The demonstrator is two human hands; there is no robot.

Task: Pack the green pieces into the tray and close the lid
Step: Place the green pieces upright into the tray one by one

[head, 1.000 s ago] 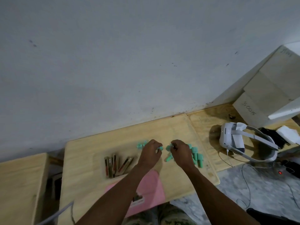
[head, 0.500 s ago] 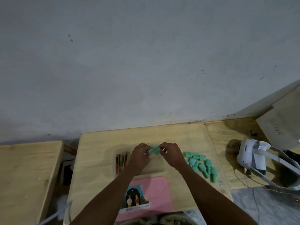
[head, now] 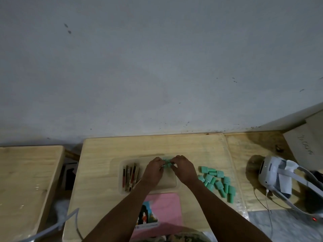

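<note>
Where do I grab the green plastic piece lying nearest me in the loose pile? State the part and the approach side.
Pinch the green plastic piece across its long sides close to its near end, coming from above and the right. It lies flat on the wooden table, lengthwise toward you; other green pieces crowd its left and far end, while its right side looks open.

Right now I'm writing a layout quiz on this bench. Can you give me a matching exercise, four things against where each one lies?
Things:
1. loose green pieces
2. brown sticks
3. pink sheet
4. white headset

Places:
A. nearer the person than the tray
B. farthest right
C. inside the tray, left side
D. just right of the tray

Pairs: 1-D, 2-C, 3-A, 4-B
</note>
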